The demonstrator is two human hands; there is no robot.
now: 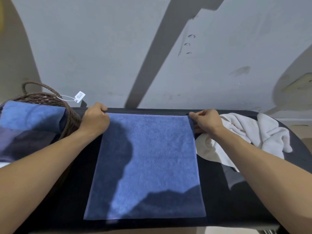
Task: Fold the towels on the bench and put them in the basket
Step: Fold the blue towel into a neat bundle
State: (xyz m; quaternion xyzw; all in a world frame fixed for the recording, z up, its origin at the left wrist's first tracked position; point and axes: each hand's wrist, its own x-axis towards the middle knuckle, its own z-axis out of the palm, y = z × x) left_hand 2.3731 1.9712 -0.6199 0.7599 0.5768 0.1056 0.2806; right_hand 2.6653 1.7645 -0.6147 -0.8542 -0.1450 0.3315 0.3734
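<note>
Spread flat on the dark bench, a blue towel has its far corners pinched by the left hand and right hand. White towels lie crumpled at right. Left, a wicker basket holds folded blue towels. Behind stands a grey wall.

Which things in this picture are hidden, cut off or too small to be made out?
Head view only:
- Basket: its left side is cut by the picture edge; folded blue towels hide its inside.
- Tag on the basket: print too small.
- White towel: the right hand and forearm cover part.
- Blue towel far corners: under both hands, the left hand too.
</note>
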